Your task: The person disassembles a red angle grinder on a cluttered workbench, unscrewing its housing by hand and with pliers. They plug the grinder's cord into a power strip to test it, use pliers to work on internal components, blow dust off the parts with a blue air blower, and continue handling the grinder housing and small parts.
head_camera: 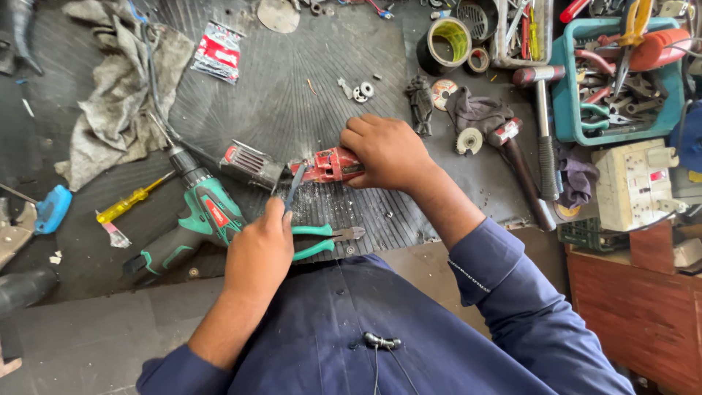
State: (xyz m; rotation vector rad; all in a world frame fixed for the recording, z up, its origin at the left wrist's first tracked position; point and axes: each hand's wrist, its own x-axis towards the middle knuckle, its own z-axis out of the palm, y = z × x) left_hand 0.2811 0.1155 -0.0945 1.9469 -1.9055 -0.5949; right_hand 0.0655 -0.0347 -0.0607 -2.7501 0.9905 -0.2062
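My right hand [387, 152] grips a red power-tool body [327, 167] lying on the ribbed black mat [292, 95]. My left hand [257, 252] holds a thin dark-handled screwdriver [295, 184] whose tip touches the left end of the red body. A grey-and-red housing part [250, 162] lies just left of the tool. Teal-handled pliers [325, 240] rest on the mat beside my left hand.
A green cordless drill [196, 212] and a yellow screwdriver [131, 201] lie at the left, a grey rag [121, 95] behind them. Two hammers [537, 139], tape rolls [447, 42], a teal tool tray [563, 102] and a white socket box [632, 184] crowd the right.
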